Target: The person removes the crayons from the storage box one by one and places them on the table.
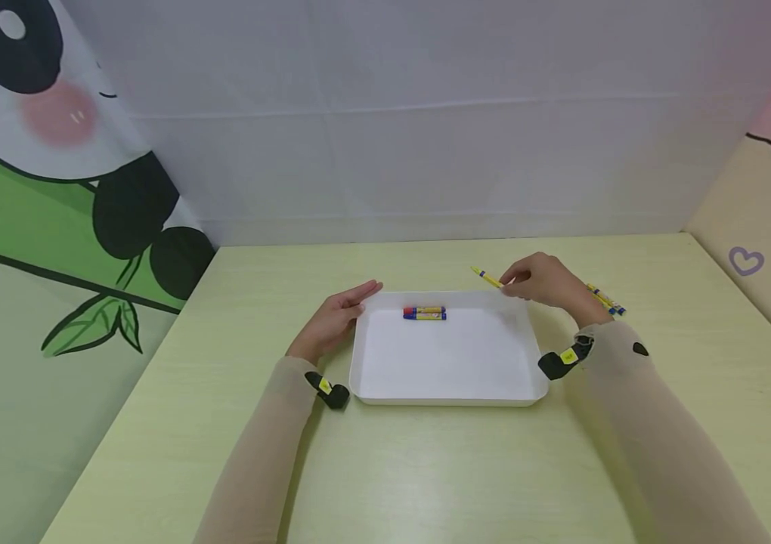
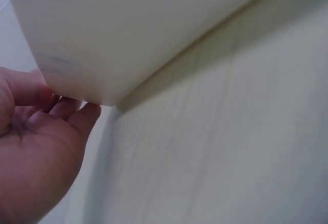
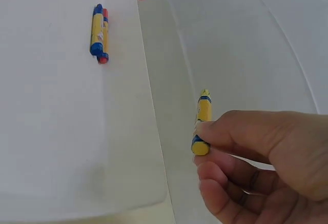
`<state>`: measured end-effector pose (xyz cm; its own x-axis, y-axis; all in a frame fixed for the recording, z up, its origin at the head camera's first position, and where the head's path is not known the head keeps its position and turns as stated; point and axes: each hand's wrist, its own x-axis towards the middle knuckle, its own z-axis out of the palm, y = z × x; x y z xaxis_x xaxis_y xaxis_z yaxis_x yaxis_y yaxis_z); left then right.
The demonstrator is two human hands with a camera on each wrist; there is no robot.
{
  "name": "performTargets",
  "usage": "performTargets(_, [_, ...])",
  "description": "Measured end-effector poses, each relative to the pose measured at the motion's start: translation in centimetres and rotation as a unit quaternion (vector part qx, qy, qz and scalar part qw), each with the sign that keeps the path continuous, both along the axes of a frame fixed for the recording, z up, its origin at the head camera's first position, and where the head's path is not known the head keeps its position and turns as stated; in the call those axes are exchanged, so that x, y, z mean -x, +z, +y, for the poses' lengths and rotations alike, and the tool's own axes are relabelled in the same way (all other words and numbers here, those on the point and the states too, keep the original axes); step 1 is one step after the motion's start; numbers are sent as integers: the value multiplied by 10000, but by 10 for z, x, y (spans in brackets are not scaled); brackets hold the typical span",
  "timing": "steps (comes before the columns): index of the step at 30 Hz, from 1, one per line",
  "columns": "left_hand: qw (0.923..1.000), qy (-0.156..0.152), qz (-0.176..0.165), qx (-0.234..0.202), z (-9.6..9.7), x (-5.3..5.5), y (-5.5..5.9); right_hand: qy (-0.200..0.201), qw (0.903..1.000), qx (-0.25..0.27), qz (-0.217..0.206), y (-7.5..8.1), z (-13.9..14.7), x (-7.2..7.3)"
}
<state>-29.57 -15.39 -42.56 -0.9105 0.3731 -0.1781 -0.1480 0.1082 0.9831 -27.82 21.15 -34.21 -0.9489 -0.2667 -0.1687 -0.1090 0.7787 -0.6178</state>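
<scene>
A white tray lies on the table, with a red crayon and a blue crayon side by side near its back left. At the back left corner, my left hand holds the tray's edge; in the left wrist view its fingertips meet the outer wall. My right hand pinches a yellow crayon between thumb and fingers. This crayon is over the tray's back right rim, tip pointing away to the left.
Some more yellow-wrapped crayons lie on the table to the right, partly behind my right wrist. A light cloth wall stands along the back, with printed panels at both sides.
</scene>
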Motion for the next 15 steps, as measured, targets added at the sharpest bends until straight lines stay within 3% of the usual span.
performTargets(9, [10000, -1, -15, 8, -1, 1, -1, -441, 9987, -147, 206, -3, 33, -6])
performTargets(15, [10000, 19, -28, 81, 0, 1, -1, -728, 9966, -361, 122, -11, 59, -9])
